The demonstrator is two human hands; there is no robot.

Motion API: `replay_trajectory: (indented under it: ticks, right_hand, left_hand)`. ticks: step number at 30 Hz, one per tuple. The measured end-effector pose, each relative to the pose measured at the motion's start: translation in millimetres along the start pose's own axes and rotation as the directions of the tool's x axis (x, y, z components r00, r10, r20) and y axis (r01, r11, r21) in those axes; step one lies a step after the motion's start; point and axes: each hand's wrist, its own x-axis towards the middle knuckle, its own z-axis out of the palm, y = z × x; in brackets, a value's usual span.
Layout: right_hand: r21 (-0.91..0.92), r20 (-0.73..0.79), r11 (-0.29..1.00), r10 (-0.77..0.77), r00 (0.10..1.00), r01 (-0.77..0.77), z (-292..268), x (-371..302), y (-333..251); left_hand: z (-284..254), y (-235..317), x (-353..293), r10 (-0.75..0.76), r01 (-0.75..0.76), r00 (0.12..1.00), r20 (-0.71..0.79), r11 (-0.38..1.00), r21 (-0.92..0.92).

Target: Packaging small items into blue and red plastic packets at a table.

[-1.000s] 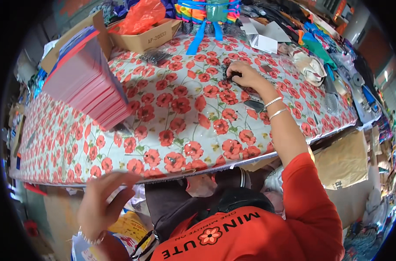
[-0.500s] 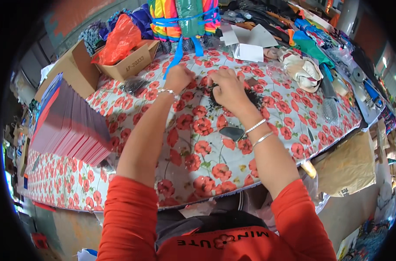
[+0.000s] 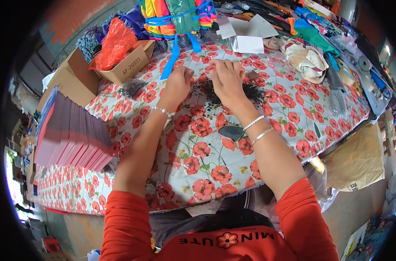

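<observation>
Both my hands are over a table with a poppy-print cover (image 3: 202, 150). My left hand (image 3: 178, 87) is closed, its thumb and fingertips bent together near a loose blue strap (image 3: 174, 58). My right hand (image 3: 228, 83) is curled with the fingers bent in, beside and partly over a pile of tiny black pieces (image 3: 253, 92). Anything held in either hand is too small or hidden to make out. Near my right wrist lies a dark, flat, rounded piece (image 3: 231, 132). A small clear bag with dark contents (image 3: 134, 87) lies left of my left hand.
A tall stack of pink and purple sheets (image 3: 76, 139) stands at left. Behind it are a cardboard box (image 3: 129, 67) and a red plastic bag (image 3: 116, 43). A rainbow-coloured bundle (image 3: 178, 19), an open white carton (image 3: 249, 43) and cream cloth (image 3: 303, 61) line the back.
My left hand has shifted slightly, its fingertips now turned more upward. My right hand's fingers have straightened a little and moved up. The whole view has tilted slightly.
</observation>
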Motion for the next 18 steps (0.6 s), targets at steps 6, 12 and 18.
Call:
replay_trajectory:
  ticks: [6, 12, 18]
  right_hand:
    - [-0.063, -0.017, 0.997, 0.033, 0.999, -0.034, 14, -3, 1]
    - [-0.288, -0.102, 0.949, 0.101, 0.990, -0.127, -14, 7, 32]
    - [-0.373, 0.197, 0.902, 0.304, 0.932, -0.216, -10, -4, 64]
  left_hand:
    - [-23, 37, -35, 0.055, -0.083, 0.982, -0.180, 0.986, -0.148]
    - [-46, 12, -49, -0.093, 0.111, 0.984, 0.153, 0.987, -0.117]
    - [-53, 15, -42, -0.215, 0.360, 0.912, 0.349, 0.827, -0.432]
